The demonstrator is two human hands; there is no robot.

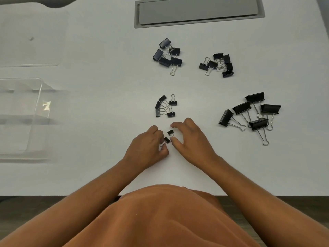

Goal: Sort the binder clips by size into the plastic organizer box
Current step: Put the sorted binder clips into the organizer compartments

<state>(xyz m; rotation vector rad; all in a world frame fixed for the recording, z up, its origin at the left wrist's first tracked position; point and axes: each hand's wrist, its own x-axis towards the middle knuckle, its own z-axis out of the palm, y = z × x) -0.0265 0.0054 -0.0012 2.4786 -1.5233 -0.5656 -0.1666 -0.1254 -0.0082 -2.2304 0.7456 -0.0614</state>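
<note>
Black binder clips lie in groups on the white table. A pile of small clips [166,106] sits just beyond my hands, two medium piles [168,56] [218,65] lie farther back, and several large clips [251,113] are at the right. My left hand [147,148] pinches the wire handle of a tiny clip [166,139]. Curved over a second tiny clip [170,132], my right hand [190,138] has its fingers apart and the clip rests on the table between thumb and forefinger. The clear plastic organizer box [38,97] stands at the left edge.
A grey recessed cable hatch [197,11] is set into the table at the back. The table's front edge [53,195] runs just before my orange-clad lap. Bare white tabletop separates the box from the clip piles.
</note>
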